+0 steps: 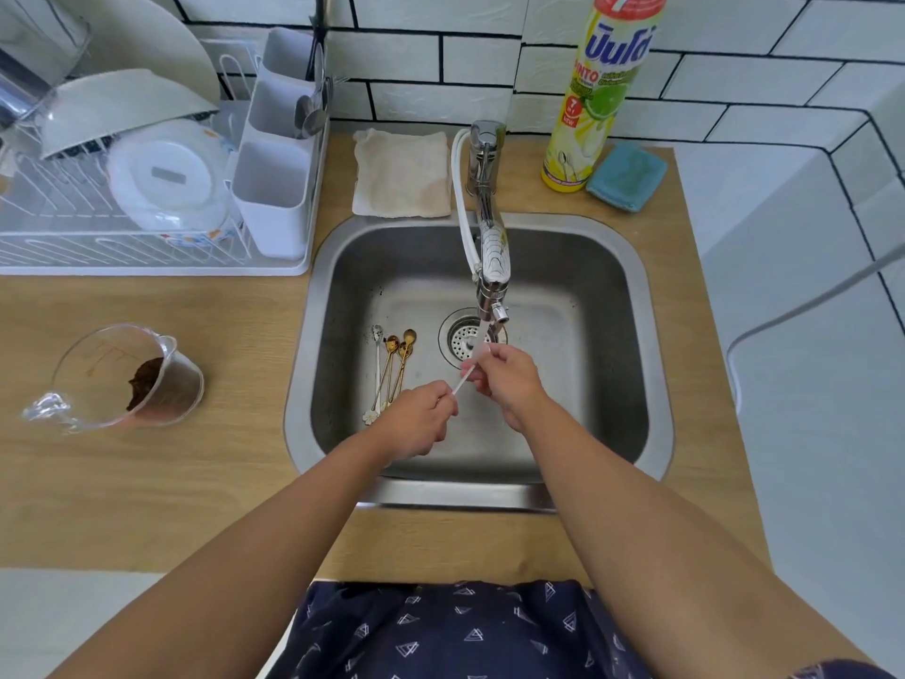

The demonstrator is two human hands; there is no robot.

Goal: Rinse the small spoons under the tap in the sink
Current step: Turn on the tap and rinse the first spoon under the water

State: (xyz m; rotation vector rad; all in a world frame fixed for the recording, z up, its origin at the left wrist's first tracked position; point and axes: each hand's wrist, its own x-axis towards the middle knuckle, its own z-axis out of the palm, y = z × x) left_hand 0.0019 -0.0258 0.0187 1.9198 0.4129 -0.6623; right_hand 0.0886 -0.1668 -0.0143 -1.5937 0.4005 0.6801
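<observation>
Over the steel sink point(631, 335), my left hand point(416, 421) pinches the handle end of a small silver spoon point(461, 383). My right hand point(504, 377) pinches its bowl end under the stream of water from the tap point(492, 257). Several more small spoons point(392, 372), most of them gold and one silver, lie side by side on the sink floor to the left of the drain point(463, 338).
A white dish rack point(147, 257) with plates and a cutlery holder stands at the left. On the wooden counter a glass measuring cup point(122, 379) lies tipped with brown residue inside. Behind the sink are a folded cloth point(401, 174), a dish soap bottle point(602, 90) and a blue sponge point(627, 176).
</observation>
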